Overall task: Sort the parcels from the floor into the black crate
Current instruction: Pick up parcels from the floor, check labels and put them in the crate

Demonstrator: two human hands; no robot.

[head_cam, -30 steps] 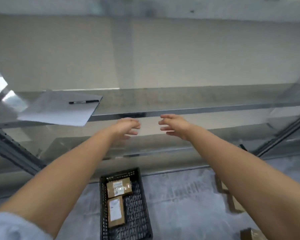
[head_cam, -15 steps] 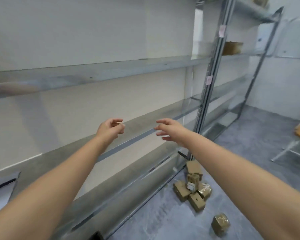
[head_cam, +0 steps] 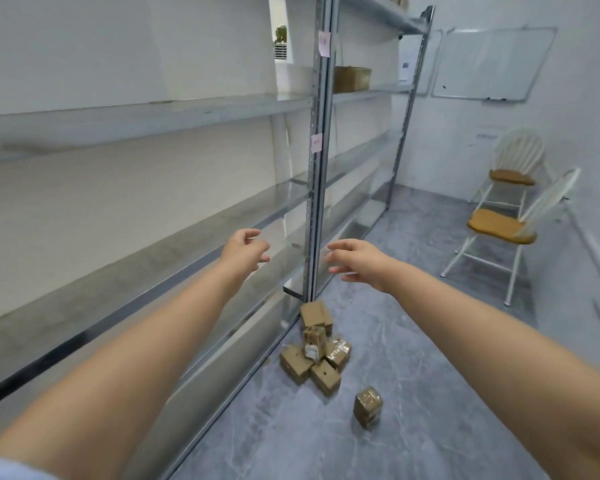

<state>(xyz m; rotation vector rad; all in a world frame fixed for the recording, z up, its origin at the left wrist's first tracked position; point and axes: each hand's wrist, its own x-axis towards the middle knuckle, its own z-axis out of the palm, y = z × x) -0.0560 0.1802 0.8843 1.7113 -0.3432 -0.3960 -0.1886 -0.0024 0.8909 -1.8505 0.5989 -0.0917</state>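
Note:
A heap of several brown cardboard parcels (head_cam: pixel 314 348) lies on the grey floor at the foot of the metal shelving. One more parcel wrapped in clear tape (head_cam: pixel 368 406) stands alone a little nearer to me. My left hand (head_cam: pixel 245 250) and my right hand (head_cam: pixel 355 260) are stretched out in front of me at waist height, well above the parcels. Both hands hold nothing and their fingers are loosely spread. The black crate is out of view.
Long metal shelving (head_cam: pixel 317 161) runs along the left wall, with a brown box (head_cam: pixel 352 79) on an upper shelf. Two white chairs with tan seats (head_cam: pixel 499 225) stand at the right. A whiteboard (head_cam: pixel 492 62) hangs on the far wall.
My view has swung right, away from the black crate and the paper on the shelf, toward the parcel heap and the chairs. Both arms stay stretched out with nothing in them.

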